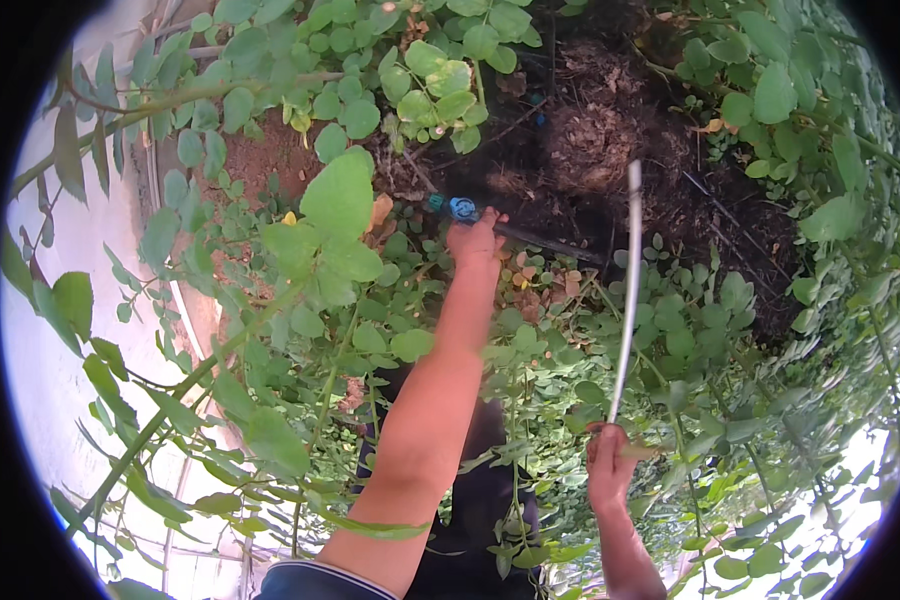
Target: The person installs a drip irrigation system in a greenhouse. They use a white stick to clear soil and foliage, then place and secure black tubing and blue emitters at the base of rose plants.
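Observation:
My left hand [476, 234] reaches out among the leaves, its fingers closed around a black irrigation pipe [551, 241]. Right beside those fingers is a blue plastic valve [463, 209], with a green fitting [436, 202] on its far side. Lower down at the right, my right hand [611, 461] grips the bottom end of a long, thin, pale rod [630, 292]. The rod stands out away from me, bends slightly, and its tip lies in front of the dark soil [660, 232]. Part of the pipe is hidden by my fingers and by leaves.
Leafy stems [217, 352] cross the view at the left, close to my left arm. Dense foliage [832, 247] fills the right side. A mound of brown plant matter [592, 146] lies on the soil, and a pale wall or sheet [97, 277] borders the far left.

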`<state>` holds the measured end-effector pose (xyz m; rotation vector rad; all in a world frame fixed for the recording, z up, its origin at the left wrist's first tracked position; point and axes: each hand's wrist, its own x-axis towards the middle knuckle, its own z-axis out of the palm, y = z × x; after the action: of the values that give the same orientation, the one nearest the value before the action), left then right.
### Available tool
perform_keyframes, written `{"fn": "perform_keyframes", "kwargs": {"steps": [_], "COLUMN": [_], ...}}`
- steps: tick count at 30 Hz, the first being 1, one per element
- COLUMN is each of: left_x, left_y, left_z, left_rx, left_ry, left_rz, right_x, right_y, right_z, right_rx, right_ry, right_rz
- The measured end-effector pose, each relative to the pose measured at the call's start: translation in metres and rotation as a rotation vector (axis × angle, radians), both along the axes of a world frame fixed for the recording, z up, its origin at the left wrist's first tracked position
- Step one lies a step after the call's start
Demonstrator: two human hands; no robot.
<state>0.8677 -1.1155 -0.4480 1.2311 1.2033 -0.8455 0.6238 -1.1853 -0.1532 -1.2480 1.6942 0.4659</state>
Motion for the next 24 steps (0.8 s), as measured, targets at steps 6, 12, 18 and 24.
{"fn": "perform_keyframes", "kwargs": {"steps": [6,12,18,24], "left_x": [0.005,0.01,0.006,0.008], "left_y": [-0.004,-0.004,-0.003,-0.004], "left_z": [-0.003,-0.01,-0.042,-0.052], "left_rx": [-0.008,0.086,0.096,0.132], "left_ry": [0.008,0.069,0.091,0.124], "left_rz": [0.045,0.042,0.135,0.067], "right_x": [-0.011,-0.007,-0.009,-0.048], "right_y": [-0.002,-0.014,-0.016,-0.004], "right_z": [-0.012,-0.01,-0.012,-0.019], "right_rx": [0.057,0.045,0.002,0.101], "right_ry": [-0.02,0.033,-0.154,0.104], "right_rz": [0.206,0.393,0.218,0.154]}}
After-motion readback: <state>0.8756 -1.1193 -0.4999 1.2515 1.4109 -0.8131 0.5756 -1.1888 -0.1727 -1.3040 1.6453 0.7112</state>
